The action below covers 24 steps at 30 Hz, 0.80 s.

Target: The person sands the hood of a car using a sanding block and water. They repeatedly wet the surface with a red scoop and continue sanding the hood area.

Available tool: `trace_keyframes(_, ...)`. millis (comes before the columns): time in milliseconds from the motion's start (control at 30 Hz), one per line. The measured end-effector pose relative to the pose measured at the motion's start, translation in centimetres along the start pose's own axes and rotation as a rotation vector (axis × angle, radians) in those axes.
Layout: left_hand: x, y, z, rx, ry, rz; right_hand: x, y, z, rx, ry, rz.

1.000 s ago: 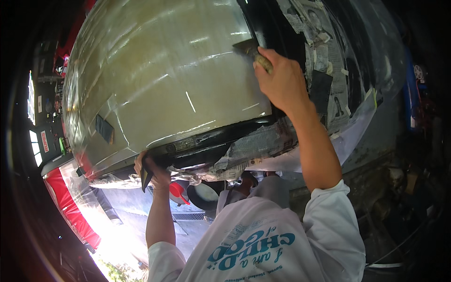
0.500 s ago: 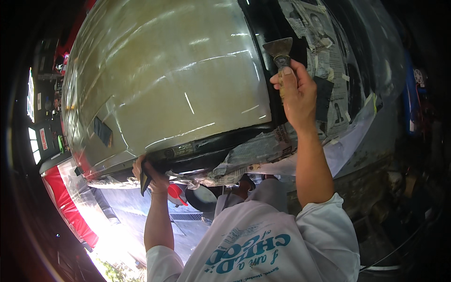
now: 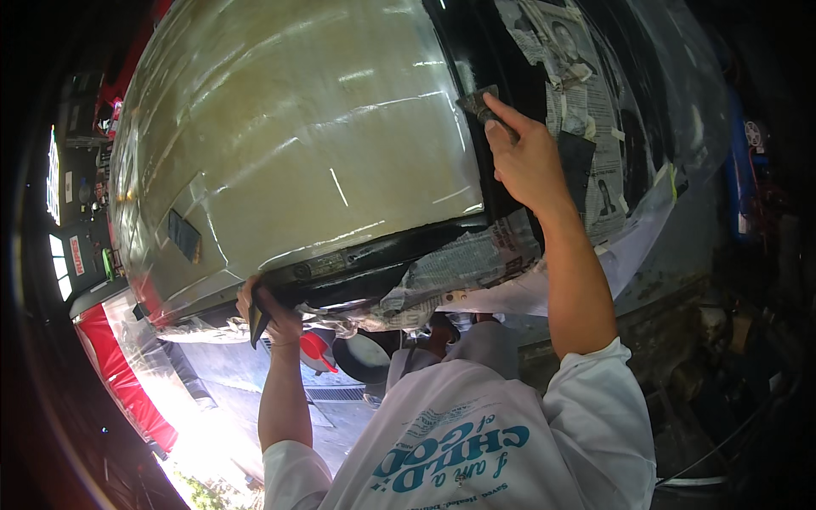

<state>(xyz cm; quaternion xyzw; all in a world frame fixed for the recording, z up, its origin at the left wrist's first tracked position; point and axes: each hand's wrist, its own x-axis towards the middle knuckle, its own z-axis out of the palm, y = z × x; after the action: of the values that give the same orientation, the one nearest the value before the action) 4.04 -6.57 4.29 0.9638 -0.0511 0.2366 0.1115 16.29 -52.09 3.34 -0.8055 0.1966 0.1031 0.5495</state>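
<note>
My right hand grips a putty knife with its index finger stretched along the tool. The blade lies at the right edge of a glossy olive-beige car panel, next to the black strip beside it. Most of the handle is hidden in my palm. At the panel's lower left edge, my left hand is closed around a thin dark sheet with a yellowish edge, perhaps sandpaper. Another dark sheet rests on the panel's left part.
Newspaper masking and clear plastic film cover the right side, with a dark square piece on the paper. More newspaper lines the near edge. Below on the floor stand a dark round basin and a red dipper.
My right hand has tipped the putty knife from upright to leftward, bringing its blade down and left to the panel's edge. The index finger now extends along it. My left hand has barely moved.
</note>
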Motion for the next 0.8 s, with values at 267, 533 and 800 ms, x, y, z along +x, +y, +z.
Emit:
trace_keyframes(267,-0.3,-0.2,0.1,0.063,0.011,-0.005,1.8,0.1,0.4,-0.034,0.073,-0.125)
trace_keyframes(533,-0.1,0.4,-0.1,0.03,0.023,-0.064,3.4,-2.9,0.8,-0.087,0.107,-0.109)
trace_keyframes(800,0.0,0.3,0.1,0.029,0.039,-0.026,3.9,-2.7,0.9,0.014,0.378,-0.273)
